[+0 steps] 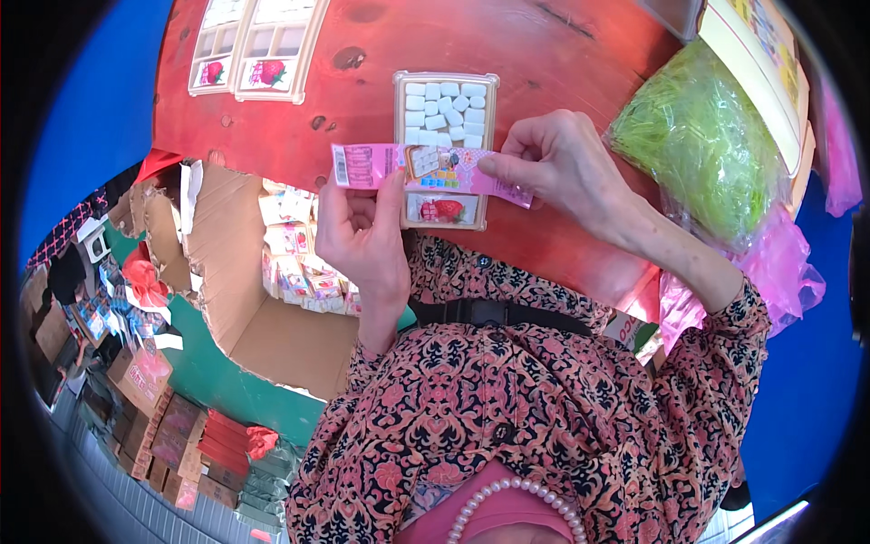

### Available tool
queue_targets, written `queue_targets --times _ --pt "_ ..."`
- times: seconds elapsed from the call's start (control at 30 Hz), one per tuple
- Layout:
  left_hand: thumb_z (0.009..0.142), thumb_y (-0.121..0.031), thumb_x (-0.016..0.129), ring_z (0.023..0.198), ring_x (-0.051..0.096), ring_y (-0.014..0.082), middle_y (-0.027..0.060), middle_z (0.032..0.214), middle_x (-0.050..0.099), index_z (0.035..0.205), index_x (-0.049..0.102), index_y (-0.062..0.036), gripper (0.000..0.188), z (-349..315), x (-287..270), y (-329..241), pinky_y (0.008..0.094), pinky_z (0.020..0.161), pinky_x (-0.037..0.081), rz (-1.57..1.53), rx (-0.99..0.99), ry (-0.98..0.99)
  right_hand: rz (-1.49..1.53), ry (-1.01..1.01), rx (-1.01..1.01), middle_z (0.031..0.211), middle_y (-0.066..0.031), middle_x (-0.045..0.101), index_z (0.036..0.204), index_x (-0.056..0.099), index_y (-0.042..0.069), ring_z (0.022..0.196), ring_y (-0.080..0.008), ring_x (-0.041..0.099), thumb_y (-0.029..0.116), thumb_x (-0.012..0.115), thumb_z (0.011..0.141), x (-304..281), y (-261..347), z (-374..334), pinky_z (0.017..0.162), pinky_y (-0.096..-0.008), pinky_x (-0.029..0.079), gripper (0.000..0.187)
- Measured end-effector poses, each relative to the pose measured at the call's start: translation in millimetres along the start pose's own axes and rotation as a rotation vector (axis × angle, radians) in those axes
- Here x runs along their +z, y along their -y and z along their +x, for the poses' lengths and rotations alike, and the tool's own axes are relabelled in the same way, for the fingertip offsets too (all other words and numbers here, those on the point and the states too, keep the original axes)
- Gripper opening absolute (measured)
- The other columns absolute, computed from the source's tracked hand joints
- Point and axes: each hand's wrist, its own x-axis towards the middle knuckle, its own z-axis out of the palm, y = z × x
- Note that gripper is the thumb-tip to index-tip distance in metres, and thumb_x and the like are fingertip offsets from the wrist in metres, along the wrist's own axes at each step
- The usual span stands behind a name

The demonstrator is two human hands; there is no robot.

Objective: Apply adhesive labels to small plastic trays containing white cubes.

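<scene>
A pink printed paper strip [372,165] stretches across a small cream tray [490,109] on the red tabletop. My left hand [370,231] grips the strip near its left end, between thumb and fingers. At the other end, my right hand [566,172] pinches it with thumb and forefinger. White pillow-shaped pieces [439,107] fill the tray's upper part, above the strip. Below it, a little packet with a strawberry picture [442,210] lies in the tray's lower compartment. The strip hides the tray's middle.
Two similar trays [258,54] lie together at the far left of the red table [362,36]. An open cardboard box [272,340] with many small packets [313,272] stands to the left. Bright green strands in a clear bag [702,136] and pink plastic [784,263] sit at the right.
</scene>
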Motion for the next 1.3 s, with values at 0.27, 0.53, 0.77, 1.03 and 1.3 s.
queue_targets --times 0.27,0.53,0.77,1.03,1.3 --pt "0.077 0.005 0.063 0.074 0.059 0.0095 0.0078 0.089 0.062 0.101 0.053 0.0029 0.026 -28 -22 14 0.02 0.066 0.047 -0.378 -0.188 -0.098 -0.114 0.048 -0.151 0.051 -0.0092 0.058 0.062 0.059 -0.002 0.043 -0.0137 0.055 0.015 0.064 0.08 28 4 2 0.043 -0.0281 0.042 0.026" --pt "0.076 0.011 0.058 0.089 0.06 0.0168 0.0135 0.098 0.061 0.107 0.049 0.0047 0.032 -23 -32 8 0.0279 0.08 0.049 -0.704 -0.455 -0.022 -0.151 0.085 -0.342 0.058 -0.0114 0.059 0.069 0.059 -0.002 0.049 -0.0229 0.057 0.016 0.069 0.074 29 6 5 0.047 -0.0319 0.043 0.021" --pt "0.075 0.013 0.058 0.091 0.06 0.0191 0.0145 0.099 0.061 0.112 0.046 0.0047 0.04 -5 -32 -31 0.0301 0.082 0.049 -0.75 -0.315 -0.072 -0.346 -0.417 -0.485 0.063 -0.0102 0.057 0.076 0.058 0.0 0.051 -0.0167 0.052 0.016 0.074 0.07 11 30 -2 0.048 -0.0274 0.042 0.023" --pt "0.07 0.014 0.064 0.09 0.06 0.0205 0.0171 0.098 0.06 0.117 0.041 0.0071 0.053 4 -4 -59 0.0304 0.079 0.05 -0.678 -0.145 -0.02 0.335 -0.161 -0.108 0.084 -0.0065 0.066 0.096 0.062 -0.003 0.074 -0.0076 0.059 0.014 0.066 0.081 6 35 -24 0.064 -0.0219 0.048 0.023" --pt "0.066 0.014 0.068 0.085 0.061 0.0189 0.0138 0.097 0.06 0.116 0.043 0.0064 0.057 2 15 -63 0.0304 0.078 0.051 -0.813 -0.014 0.058 0.989 -0.027 -0.087 0.103 -0.0067 0.063 0.111 0.056 -0.002 0.09 -0.0106 0.058 0.013 0.061 0.084 -8 28 -26 0.083 -0.024 0.045 0.031"
